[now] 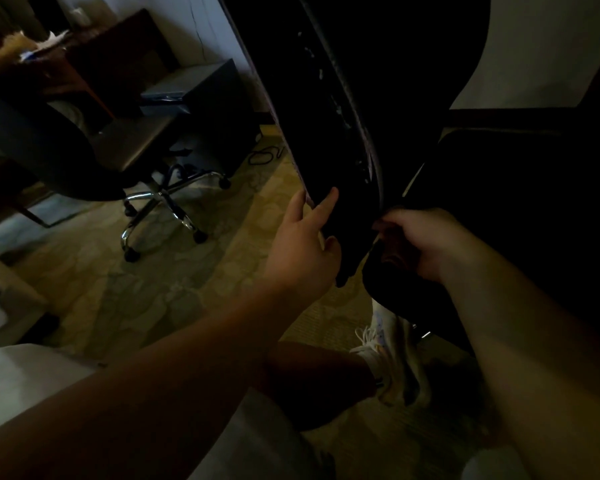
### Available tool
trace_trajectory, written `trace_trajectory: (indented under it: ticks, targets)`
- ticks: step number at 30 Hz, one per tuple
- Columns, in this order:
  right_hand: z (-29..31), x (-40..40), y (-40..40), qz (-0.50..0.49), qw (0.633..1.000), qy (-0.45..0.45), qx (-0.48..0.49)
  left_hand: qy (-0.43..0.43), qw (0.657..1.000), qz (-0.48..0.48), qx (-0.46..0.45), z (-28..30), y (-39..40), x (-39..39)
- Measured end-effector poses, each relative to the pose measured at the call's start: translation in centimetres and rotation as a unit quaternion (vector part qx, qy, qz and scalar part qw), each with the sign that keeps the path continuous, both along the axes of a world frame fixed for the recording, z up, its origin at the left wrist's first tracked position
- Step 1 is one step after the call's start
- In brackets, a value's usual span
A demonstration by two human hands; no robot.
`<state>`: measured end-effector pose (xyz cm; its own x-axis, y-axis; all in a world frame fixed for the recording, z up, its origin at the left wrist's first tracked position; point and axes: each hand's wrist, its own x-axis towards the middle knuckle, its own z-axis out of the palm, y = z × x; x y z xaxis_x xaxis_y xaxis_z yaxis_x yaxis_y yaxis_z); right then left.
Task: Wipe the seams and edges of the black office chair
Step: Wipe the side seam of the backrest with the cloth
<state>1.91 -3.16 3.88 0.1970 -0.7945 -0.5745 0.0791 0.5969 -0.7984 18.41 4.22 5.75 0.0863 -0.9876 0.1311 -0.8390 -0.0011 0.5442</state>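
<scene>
The black office chair fills the middle and right of the dim view, with its backrest (326, 116) seen edge-on and its seat (499, 220) to the right. My left hand (303, 247) grips the backrest's lower edge, thumb and forefinger lying on the side seam. My right hand (426, 237) sits at the gap where backrest meets seat. Its fingers are curled round a dark wad that looks like a cloth (392, 254). The darkness hides most of the cloth.
A second black office chair (66, 143) with a chrome wheeled base (160, 206) stands to the left on the patterned carpet. Behind it are a wooden desk (118, 57) and a dark low cabinet (205, 95). A cable (264, 155) lies on the floor. My white shoe (385, 355) is under the chair.
</scene>
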Motion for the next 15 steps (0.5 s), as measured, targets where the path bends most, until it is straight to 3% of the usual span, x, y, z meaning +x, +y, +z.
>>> trace_trajectory:
  ticks: [5,9,12,15]
  targets:
    - [0.29,0.26,0.12,0.055,0.998,0.005,0.004,-0.01,1.0,-0.004,-0.003,0.17,0.08,0.33]
    - [0.21,0.41,-0.05,-0.025,0.999,-0.033,0.002,0.02,1.0,0.001,-0.005,0.39,0.01,0.42]
    - [0.5,0.15,0.06,0.026,0.999,-0.025,-0.001,0.036,0.999,-0.005,-0.001,0.64,0.11,0.45]
    - [0.65,0.14,0.0,-0.011,0.999,-0.033,-0.004,0.038,0.999,-0.009,-0.008,0.86,0.35,0.38]
